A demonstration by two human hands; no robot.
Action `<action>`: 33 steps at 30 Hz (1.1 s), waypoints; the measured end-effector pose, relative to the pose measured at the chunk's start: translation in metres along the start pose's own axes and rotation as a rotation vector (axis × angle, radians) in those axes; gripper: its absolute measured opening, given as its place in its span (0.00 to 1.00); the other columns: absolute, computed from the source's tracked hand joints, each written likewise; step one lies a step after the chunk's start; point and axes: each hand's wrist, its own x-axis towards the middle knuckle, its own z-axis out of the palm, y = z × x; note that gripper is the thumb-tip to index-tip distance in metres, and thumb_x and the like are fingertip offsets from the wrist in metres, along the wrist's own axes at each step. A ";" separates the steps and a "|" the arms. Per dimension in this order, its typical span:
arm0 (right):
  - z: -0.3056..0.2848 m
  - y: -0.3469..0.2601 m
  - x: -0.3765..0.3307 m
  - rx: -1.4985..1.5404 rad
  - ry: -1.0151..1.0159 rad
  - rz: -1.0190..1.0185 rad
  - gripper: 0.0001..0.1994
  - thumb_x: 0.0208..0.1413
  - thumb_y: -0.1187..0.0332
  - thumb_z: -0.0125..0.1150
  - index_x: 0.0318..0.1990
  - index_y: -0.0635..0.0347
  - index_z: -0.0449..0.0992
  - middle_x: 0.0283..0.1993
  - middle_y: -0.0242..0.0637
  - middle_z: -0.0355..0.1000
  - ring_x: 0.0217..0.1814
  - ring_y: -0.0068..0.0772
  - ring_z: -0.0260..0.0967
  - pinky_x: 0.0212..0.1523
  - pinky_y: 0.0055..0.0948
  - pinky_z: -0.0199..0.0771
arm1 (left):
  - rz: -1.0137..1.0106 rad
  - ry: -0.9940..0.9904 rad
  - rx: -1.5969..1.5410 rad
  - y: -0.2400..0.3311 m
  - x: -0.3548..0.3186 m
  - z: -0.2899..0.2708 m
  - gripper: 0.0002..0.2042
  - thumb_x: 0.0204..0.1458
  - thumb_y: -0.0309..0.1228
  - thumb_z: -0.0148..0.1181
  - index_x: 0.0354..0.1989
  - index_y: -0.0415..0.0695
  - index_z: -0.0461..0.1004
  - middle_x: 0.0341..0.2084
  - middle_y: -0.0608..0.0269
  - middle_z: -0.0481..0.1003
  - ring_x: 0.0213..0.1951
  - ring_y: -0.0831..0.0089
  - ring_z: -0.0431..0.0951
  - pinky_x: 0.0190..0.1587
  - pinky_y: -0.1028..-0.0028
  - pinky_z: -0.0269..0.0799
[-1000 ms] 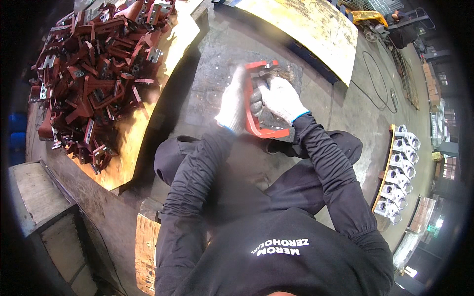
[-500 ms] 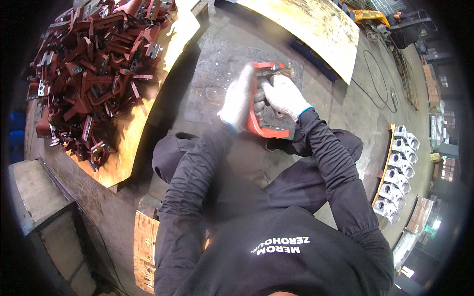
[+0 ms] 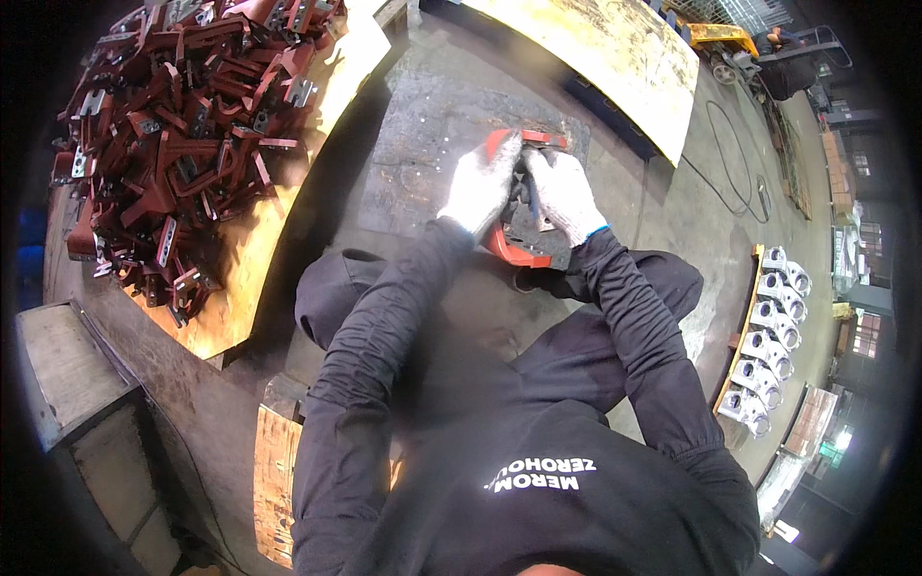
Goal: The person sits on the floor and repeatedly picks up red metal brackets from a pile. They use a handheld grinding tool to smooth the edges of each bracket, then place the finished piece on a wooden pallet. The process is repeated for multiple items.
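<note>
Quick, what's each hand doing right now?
Left hand: closed, holding the red bracket.
Right hand: at the bracket too, but its grip is hidden, so I can't tell.

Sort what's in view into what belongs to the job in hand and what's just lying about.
Belongs to the job:
- red bracket, held in the gloved left hand, with the right hand close by
- probably the pile of red parts, similar in colour

Apparently just lying about:
- silver ring-ended parts at right
- yellow pallet jack
- grey cabinet
</note>
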 end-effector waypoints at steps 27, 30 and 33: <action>-0.003 0.044 -0.038 0.372 0.024 0.424 0.15 0.58 0.60 0.58 0.44 0.64 0.75 0.23 0.31 0.70 0.21 0.19 0.65 0.22 0.22 0.65 | -0.023 -0.108 -0.856 0.073 -0.031 -0.027 0.23 0.57 0.58 0.48 0.39 0.48 0.64 0.15 0.73 0.56 0.14 0.80 0.56 0.17 0.79 0.54; -0.017 0.009 -0.016 0.403 0.187 0.231 0.15 0.56 0.63 0.59 0.46 0.63 0.74 0.29 0.34 0.72 0.25 0.21 0.67 0.30 0.22 0.70 | 0.005 -0.233 -1.142 0.057 -0.007 -0.043 0.24 0.57 0.58 0.48 0.41 0.48 0.63 0.16 0.74 0.54 0.15 0.81 0.53 0.18 0.79 0.53; -0.029 -0.033 0.019 0.383 0.210 -0.014 0.17 0.59 0.67 0.57 0.54 0.60 0.70 0.42 0.31 0.73 0.30 0.17 0.68 0.30 0.21 0.69 | -0.155 -0.506 -1.397 0.046 -0.013 -0.049 0.21 0.58 0.57 0.47 0.40 0.51 0.66 0.15 0.75 0.55 0.13 0.82 0.55 0.16 0.79 0.53</action>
